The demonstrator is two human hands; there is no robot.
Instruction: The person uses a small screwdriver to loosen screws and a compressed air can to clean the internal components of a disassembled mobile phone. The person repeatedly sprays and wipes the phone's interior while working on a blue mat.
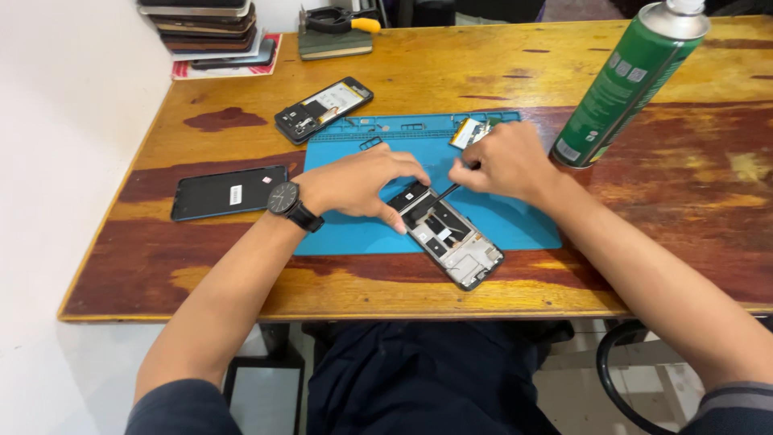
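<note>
An opened phone frame (456,242) lies tilted on the front edge of a blue repair mat (515,225). My left hand (362,181), with a black wristwatch (283,198) on the wrist, grips the frame's upper end with fingers and thumb. My right hand (503,161) pinches a thin dark tool (448,191) whose tip touches the frame's top part. A small yellow-and-white component (469,132) lies on the mat just behind my right hand.
A green spray can (630,80) stands right of the mat. An opened phone (324,109) and a black phone panel (229,192) lie at left on the wooden table (692,209). A stack of phones (211,28) and yellow-handled pliers (338,19) sit at the back.
</note>
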